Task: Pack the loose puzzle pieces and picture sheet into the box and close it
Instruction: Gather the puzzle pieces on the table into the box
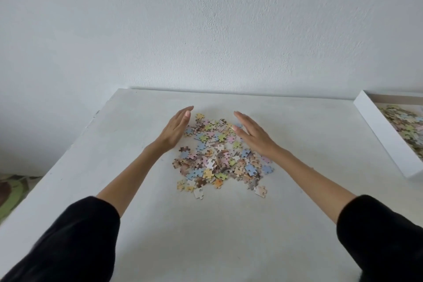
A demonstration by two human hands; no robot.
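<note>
A heap of loose puzzle pieces [219, 155] lies in the middle of the frame on a white table [229, 236]. The pieces are pastel: blue, pink, green, yellow, brown, some turned white side up. A few strays sit at the lower edge of the heap, just apart from it.

The 2 hands flank the upper part of the heap, set on edge with palms facing each other. The left hand [175, 129] stands at the heap's upper left, fingers straight and together, thumb up, its lower edge at or just above the table beside the outermost pieces. The right hand [254, 134] stands at the heap's upper right, fingers likewise straight, over the pieces at that side. Neither hand holds anything. Whether they touch the pieces cannot be told.

Both forearms are bare, with black sleeves [75, 240] at the lower corners of the frame.

At the right edge of the frame sits a white box [384, 135], open, cut off by the frame, with more pieces inside. It is well apart from the heap.

A pale wall [206, 25] fills the upper half.
</note>
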